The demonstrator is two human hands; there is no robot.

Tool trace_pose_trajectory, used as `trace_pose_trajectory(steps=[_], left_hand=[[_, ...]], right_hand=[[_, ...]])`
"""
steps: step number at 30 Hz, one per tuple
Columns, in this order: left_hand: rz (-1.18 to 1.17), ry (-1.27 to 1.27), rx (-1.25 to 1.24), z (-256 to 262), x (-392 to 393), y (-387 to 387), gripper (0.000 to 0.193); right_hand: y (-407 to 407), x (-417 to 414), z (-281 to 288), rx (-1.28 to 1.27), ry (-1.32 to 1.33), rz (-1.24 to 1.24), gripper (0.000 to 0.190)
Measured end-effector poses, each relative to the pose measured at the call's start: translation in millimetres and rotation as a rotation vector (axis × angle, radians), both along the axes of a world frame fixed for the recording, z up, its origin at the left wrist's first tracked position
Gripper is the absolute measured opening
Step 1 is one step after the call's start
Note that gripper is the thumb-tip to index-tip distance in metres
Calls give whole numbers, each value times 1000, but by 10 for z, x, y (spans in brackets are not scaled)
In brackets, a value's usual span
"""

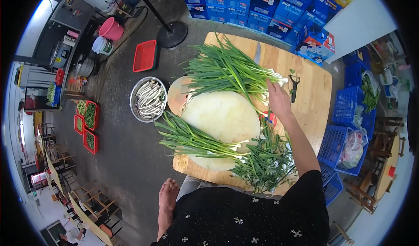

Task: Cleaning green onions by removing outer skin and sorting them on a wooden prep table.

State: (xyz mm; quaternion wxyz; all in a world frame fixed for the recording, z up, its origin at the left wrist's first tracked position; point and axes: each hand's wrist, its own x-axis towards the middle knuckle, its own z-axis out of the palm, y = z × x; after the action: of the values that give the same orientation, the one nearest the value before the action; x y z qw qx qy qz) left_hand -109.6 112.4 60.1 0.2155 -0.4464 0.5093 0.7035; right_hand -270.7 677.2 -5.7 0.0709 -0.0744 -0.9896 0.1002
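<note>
My right hand (278,98) reaches over the wooden table (314,95), its fingers at the white root ends of a large pile of garlic greens or scallions (226,69); whether they pinch a stalk is unclear. Beside the left table edge, my left hand (169,190) is held low with fingers loosely curled and nothing visible in it. A smaller bunch of greens (199,141) lies across a round pale cutting board (226,111). Trimmed leaves (265,164) are heaped at the near right. A black peeler (294,88) lies right of my right hand, and a knife (257,53) lies beyond the large pile.
On the left stand a metal bowl of sliced eggplant-like strips (149,99), an empty red basket (144,56) and red trays of chopped vegetables (91,115). Stacked blue boxes (239,3) are beyond the table; blue crates (347,105) stand at right. A fan base (172,34) is on the floor.
</note>
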Motion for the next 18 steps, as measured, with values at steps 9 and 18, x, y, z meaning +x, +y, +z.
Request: trace_pose_trajectory(steps=[9, 18], left_hand=[[0, 15, 27, -9, 27, -5, 27], [22, 2, -10, 20, 37, -10, 28]], right_hand=[[-452, 161, -313, -392, 193, -75, 39], [-578, 210, -498, -425, -148, -59, 28]])
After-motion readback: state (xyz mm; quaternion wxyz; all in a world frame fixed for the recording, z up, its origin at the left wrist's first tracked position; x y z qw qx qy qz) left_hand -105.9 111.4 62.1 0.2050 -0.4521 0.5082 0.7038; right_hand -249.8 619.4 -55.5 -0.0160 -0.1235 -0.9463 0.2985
